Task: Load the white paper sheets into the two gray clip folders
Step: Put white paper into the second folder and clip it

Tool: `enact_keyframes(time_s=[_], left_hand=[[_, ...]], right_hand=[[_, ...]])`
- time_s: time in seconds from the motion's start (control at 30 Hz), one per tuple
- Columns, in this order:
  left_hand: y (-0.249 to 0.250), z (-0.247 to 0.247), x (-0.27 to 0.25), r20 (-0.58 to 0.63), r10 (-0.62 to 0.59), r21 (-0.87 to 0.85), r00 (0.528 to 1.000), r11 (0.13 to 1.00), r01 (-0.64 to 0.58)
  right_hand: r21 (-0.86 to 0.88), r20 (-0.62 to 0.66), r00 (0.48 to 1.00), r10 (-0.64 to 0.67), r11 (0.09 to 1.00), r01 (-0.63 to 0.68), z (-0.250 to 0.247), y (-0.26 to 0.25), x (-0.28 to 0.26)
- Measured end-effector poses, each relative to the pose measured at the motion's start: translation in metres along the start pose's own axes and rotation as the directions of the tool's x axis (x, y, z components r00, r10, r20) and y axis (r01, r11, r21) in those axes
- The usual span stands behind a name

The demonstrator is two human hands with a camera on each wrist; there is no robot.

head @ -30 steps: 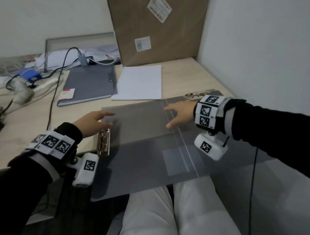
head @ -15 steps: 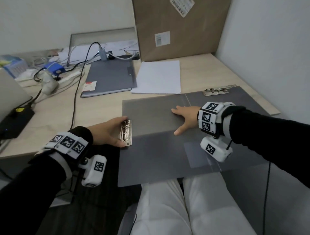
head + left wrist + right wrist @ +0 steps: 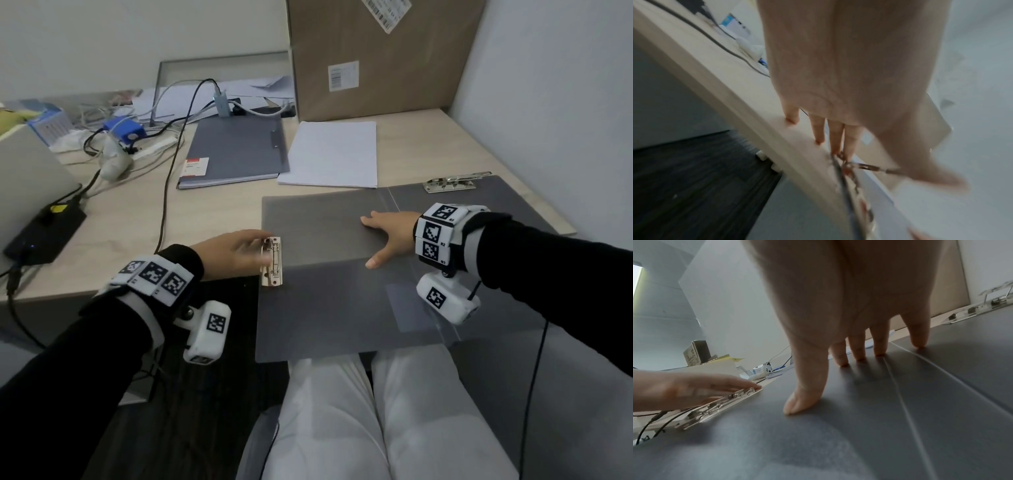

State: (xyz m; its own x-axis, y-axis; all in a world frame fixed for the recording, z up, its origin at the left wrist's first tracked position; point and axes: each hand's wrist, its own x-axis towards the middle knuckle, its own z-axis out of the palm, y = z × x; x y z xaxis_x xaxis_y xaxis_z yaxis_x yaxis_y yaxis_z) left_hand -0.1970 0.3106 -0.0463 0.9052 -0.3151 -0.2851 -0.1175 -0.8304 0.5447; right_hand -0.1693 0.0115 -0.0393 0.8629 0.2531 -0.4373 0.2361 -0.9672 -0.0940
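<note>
An open gray clip folder (image 3: 325, 308) lies flat across the table's front edge and juts out over my lap. My left hand (image 3: 262, 255) pinches the metal clip (image 3: 272, 262) on the folder's left edge, fingers above and thumb below; the right wrist view shows this same left hand (image 3: 694, 389) on the clip (image 3: 719, 405). My right hand (image 3: 370, 241) presses flat on the folder near its spine, with its fingertips (image 3: 859, 356) spread. A second clip (image 3: 452, 181) sits on the right leaf. The white paper stack (image 3: 332, 154) and a closed gray folder (image 3: 236, 150) lie behind.
A large cardboard box (image 3: 376, 58) stands against the back wall. Cables (image 3: 171, 171), a blue device (image 3: 125, 130) and a black adapter (image 3: 44, 236) crowd the left of the table. A white wall (image 3: 548, 102) closes the right side. My white-trousered legs (image 3: 342, 411) are under the folder.
My left hand has moved from the folder's upper left area down onto the left metal clip and taken hold of it. The right hand stays pressed on the folder.
</note>
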Motion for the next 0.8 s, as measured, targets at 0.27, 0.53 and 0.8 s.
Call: enact_keyframes(time_s=[0.27, 0.53, 0.8], left_hand=[[0.006, -0.007, 0.03, -0.329, -0.213, -0.187, 0.92, 0.97, 0.158], [0.004, -0.019, 0.05, -0.162, -0.31, -0.193, 0.937, 0.941, 0.278], [0.034, -0.048, 0.08, -0.233, -0.194, -0.134, 0.953, 0.977, 0.166]], right_hand=[[0.057, 0.03, 0.998, -0.046, 0.997, 0.045, 0.003, 0.006, -0.004], [0.061, 0.024, 0.997, -0.071, 0.996, 0.07, 0.003, 0.01, 0.002], [0.198, -0.064, 0.998, -0.013, 0.98, 0.026, -0.033, 0.013, 0.016]])
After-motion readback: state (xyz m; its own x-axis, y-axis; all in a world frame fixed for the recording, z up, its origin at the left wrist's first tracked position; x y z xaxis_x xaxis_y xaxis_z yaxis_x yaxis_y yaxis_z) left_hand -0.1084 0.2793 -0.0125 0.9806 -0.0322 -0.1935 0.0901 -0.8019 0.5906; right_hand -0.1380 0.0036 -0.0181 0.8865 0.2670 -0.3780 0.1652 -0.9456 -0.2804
